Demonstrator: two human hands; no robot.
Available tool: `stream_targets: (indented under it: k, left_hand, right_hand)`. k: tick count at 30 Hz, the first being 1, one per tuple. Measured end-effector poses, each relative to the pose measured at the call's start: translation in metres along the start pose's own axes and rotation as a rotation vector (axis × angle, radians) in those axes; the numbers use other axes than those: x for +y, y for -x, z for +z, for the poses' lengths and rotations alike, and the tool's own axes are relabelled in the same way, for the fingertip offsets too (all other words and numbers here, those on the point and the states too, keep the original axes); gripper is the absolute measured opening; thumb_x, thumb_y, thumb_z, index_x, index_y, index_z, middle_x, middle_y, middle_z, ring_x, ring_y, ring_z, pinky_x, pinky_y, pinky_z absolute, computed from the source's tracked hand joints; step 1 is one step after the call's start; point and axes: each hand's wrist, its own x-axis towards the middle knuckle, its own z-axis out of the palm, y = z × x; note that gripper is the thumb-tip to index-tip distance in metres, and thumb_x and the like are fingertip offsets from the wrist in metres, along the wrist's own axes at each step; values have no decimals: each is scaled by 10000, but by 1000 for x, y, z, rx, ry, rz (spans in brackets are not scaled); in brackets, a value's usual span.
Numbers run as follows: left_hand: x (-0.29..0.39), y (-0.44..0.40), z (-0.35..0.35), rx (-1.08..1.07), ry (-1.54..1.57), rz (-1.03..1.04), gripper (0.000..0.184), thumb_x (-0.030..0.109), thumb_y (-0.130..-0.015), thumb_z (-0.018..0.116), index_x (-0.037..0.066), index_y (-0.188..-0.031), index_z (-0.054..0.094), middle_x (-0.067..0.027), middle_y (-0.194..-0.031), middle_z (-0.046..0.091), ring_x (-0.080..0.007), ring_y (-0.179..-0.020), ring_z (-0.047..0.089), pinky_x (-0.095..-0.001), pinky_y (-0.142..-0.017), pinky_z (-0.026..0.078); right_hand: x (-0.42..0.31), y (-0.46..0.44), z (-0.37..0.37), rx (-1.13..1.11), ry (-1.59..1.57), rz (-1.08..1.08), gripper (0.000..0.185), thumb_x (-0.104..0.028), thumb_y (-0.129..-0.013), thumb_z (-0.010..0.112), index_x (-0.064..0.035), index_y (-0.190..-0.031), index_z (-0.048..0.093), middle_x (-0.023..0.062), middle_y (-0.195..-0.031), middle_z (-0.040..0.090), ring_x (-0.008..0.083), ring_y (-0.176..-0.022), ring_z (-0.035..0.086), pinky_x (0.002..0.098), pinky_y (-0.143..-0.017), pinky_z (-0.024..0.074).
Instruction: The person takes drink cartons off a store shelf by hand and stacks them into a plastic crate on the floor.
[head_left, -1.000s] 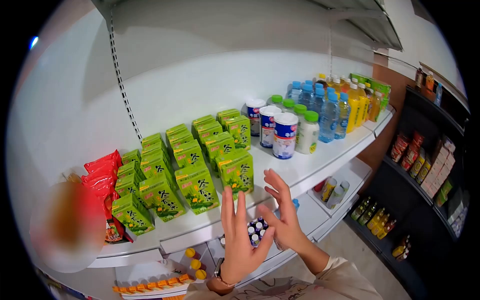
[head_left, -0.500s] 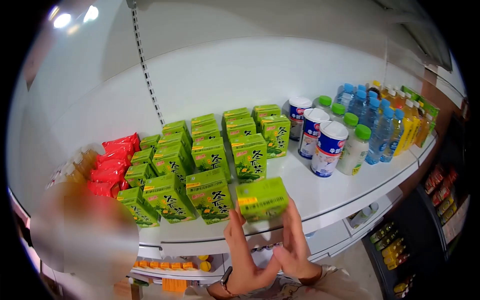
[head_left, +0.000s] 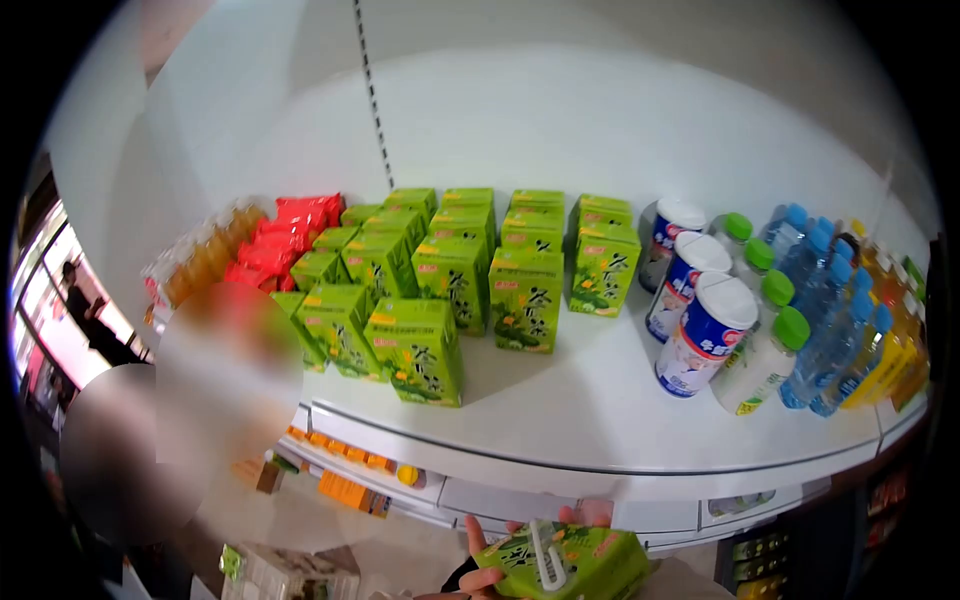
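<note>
A green drink carton with a white straw on its side is held low in front of the shelf, between both hands. My left hand grips its left end, thumb in front and fingers behind. Of my right hand, only fingertips show above the carton's far edge; the carton hides the rest. On the shelf, matching green cartons stand upright in several rows.
Right of the cartons are blue-and-white canisters, green-capped bottles and blue-capped water bottles. Red packets and amber bottles stand left. A lower shelf lies beneath. A person stands far left, and a blurred patch covers the lower left.
My hands have brought the carton down from the shelf's front edge and turned it, so its straw side now faces me. The view has shifted, and the shelf sits differently in it.
</note>
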Motion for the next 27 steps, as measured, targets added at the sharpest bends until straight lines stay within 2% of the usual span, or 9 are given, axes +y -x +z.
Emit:
stream_targets:
  k: [6,12,17,27]
  left_hand:
    - [32,30,12,22,-113,-58,461,189,-792,552,74,-1228,457,-206,-1278,391,-310,-938,500,-428,-854,404]
    - [97,56,8,94,-244,-64,462,185,-801,546,67,-1234,433,-203,-1277,393,-304,-951,500,-421,-857,406]
    - [165,83,-20,150,-388,-70,463,182,-809,541,62,-1238,414,-200,-1275,394,-299,-962,500,-415,-858,408]
    - [335,166,-129,317,-772,-84,468,176,-825,530,51,-1248,375,-194,-1272,397,-289,-984,500,-403,-862,412]
  right_hand:
    - [0,32,-23,-69,-278,116,465,-242,-865,468,15,-1237,361,301,-1218,411,389,-1055,477,483,-922,397]
    - [-60,60,-24,-147,-612,222,486,-222,-854,475,32,-1249,346,307,-1236,393,398,-1079,458,480,-931,388]
    - [-142,88,-3,-190,-918,314,505,-204,-845,480,45,-1259,332,312,-1250,377,405,-1100,443,478,-938,379]
    - [-342,167,62,-273,-1467,507,545,-170,-827,491,73,-1279,306,322,-1279,345,421,-1140,412,473,-953,363]
